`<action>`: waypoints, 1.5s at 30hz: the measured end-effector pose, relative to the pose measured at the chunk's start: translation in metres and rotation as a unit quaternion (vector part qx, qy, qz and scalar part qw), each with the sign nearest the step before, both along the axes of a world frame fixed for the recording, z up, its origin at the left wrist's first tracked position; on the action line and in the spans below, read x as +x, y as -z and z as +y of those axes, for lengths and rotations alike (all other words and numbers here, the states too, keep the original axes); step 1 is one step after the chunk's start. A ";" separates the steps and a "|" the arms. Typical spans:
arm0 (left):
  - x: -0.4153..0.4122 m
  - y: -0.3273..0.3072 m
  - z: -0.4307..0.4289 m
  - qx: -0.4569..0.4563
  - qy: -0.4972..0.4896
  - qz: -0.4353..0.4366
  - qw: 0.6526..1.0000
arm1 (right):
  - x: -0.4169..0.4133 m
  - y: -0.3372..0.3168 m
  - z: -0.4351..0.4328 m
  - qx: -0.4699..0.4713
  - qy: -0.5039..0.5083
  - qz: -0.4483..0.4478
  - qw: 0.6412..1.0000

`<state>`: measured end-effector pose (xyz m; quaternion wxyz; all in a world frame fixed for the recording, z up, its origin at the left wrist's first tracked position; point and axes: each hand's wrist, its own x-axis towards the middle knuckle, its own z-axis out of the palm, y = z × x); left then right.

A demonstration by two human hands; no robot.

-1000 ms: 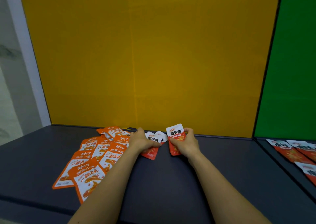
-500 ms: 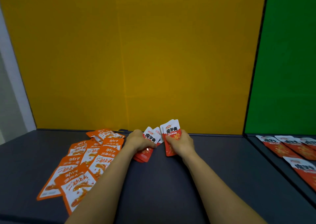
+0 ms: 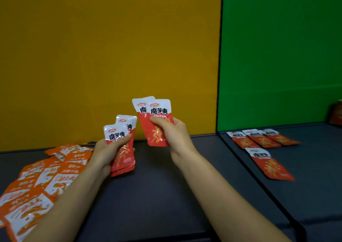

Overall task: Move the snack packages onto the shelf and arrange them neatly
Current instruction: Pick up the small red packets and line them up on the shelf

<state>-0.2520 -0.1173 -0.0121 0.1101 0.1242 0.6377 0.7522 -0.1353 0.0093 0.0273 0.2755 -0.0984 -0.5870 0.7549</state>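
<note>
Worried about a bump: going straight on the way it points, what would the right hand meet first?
Likely the yellow wall; nothing shows between it and the right hand holding red packets, though depth is unclear.

Dark shelf [image 3: 157, 195] — orange packets [image 3: 46, 177], red packets [image 3: 259, 140].

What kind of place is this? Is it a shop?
Probably a shop-style display, maybe a practice one: a dark shelf backed by a yellow panel and a green panel, red packets laid in a row, and orange packets piled at the left.
</note>
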 end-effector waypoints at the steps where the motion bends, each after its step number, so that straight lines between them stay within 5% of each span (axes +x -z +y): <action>1: 0.009 -0.002 0.006 0.006 0.010 -0.007 1.000 | 0.016 -0.004 0.009 0.002 -0.011 0.004 1.000; 8: 0.089 -0.010 0.084 0.019 0.077 -0.029 0.996 | 0.139 -0.018 0.119 0.089 0.030 -0.018 0.995; 14: 0.147 -0.005 0.156 0.031 0.109 -0.038 0.993 | 0.215 0.022 0.233 0.170 0.188 -0.173 0.952; 17: 0.169 -0.001 0.186 0.035 0.102 -0.058 0.993 | 0.223 0.049 0.262 0.185 0.172 -0.253 0.934; 30: 0.187 0.017 0.218 -0.017 0.027 -0.033 0.999 | 0.214 0.072 0.260 0.398 0.280 -0.328 0.810; 45: 0.191 0.020 0.222 -0.053 0.034 0.009 0.998 | 0.215 0.072 0.251 0.437 0.303 -0.314 0.787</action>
